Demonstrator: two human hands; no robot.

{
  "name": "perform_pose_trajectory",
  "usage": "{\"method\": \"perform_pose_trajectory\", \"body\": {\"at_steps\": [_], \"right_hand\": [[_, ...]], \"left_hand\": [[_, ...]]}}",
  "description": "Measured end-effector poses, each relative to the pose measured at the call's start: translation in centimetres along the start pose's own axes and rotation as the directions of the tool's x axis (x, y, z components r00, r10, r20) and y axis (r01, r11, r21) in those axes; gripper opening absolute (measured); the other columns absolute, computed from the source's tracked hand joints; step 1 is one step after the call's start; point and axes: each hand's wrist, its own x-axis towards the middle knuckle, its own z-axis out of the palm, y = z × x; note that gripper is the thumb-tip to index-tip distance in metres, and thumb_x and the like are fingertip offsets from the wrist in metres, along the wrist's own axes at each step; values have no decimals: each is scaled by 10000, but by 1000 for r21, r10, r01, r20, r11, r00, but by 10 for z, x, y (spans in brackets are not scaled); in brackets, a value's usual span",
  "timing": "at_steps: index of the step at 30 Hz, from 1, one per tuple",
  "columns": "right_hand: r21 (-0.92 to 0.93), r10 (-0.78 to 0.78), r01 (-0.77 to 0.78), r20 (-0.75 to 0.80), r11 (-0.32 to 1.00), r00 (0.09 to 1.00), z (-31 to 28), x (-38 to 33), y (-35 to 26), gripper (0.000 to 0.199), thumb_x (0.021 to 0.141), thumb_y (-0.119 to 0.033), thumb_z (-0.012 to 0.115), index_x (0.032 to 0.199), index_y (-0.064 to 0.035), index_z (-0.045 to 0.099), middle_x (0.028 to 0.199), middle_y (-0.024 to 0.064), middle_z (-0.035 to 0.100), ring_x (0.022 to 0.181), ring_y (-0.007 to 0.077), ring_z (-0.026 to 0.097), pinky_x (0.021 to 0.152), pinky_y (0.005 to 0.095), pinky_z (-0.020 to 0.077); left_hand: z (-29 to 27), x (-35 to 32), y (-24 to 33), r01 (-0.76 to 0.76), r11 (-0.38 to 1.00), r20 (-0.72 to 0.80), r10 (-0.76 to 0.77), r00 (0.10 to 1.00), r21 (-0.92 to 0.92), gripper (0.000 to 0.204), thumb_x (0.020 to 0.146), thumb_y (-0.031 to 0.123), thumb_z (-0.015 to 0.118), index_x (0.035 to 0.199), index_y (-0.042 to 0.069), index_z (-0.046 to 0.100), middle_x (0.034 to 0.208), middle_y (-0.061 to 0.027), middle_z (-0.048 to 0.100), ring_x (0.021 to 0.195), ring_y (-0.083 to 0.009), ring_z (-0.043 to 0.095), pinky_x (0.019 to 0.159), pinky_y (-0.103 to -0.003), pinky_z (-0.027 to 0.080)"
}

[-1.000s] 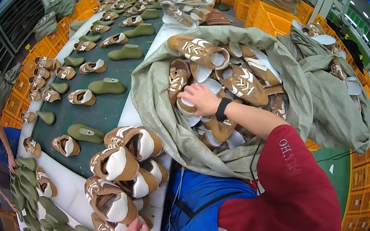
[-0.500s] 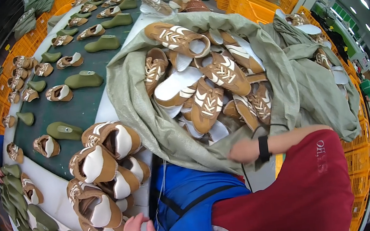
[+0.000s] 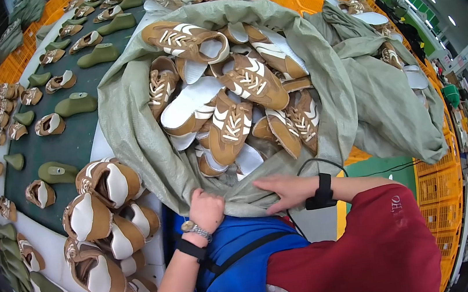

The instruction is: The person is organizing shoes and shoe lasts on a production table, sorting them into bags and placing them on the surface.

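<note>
At the near rim of the sack point(image 3: 146, 145), the left hand point(image 3: 205, 208) is curled into a fist, its fingers closed over a bunch of the grey-green cloth, while the right hand point(image 3: 286, 191) lies flatter on the same rim just beside it, fingers together and stretched along a fold, pressing or gripping it; whether the thumb pinches underneath cannot be told. Each wrist wears a dark band, and the left one a metal watch point(image 3: 196, 230) as well. Beyond the hands the sack stands wide open, filled with tan and white shoe uppers point(image 3: 230, 111) lying in a loose heap, laces showing. To shift or open the sack well, both hands would likely need a firm hold on a thick gather of cloth, pulling evenly so the heap does not slide out over the low near edge. Left of the sack, a row of uppers already set on moulds point(image 3: 104, 185) stands on the white table edge point(image 3: 42, 251), and past them a dark green belt point(image 3: 79, 144) carries more uppers and olive shoe moulds point(image 3: 74, 104). Orange crates point(image 3: 437, 179) line the right side.
</note>
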Motion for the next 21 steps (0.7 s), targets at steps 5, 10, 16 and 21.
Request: {"method": "perform_pose_trajectory", "body": {"at_steps": [5,10,16,21], "right_hand": [[-511,-79,-134,-373,849,924,1,15,-1,840,606,-311,730,1292,-49,322,1040,111,532,977,311,514,854,445,380],[-417,-199,-229,-759,879,620,-70,25,-5,190,565,-31,571,745,-74,525,697,127,553,695,325,560,594,419,447],[-444,-263,-144,-730,884,631,-96,4,-37,216,557,-30,567,766,-58,521,729,140,552,709,343,554,600,430,447],[-291,-29,27,-2,956,1000,-12,-25,-2,519,726,-497,636,847,6,599,767,189,600,768,331,592,705,411,466]], "left_hand": [[-39,14,0,68,928,-235,-163,958,-367,64,546,29,559,594,67,578,589,-134,566,621,-305,553,645,-374,393],[-115,51,-3,-28,879,-492,-239,837,-476,47,597,-6,527,623,20,556,627,-178,545,645,-374,531,587,-421,422],[-141,52,-9,-116,955,-622,-84,779,-274,125,556,-29,537,666,22,563,651,-146,539,687,-352,529,609,-411,409],[-68,9,26,-217,974,-162,204,966,-68,100,620,67,545,686,84,617,809,-69,544,885,-240,542,912,-390,379]]}}
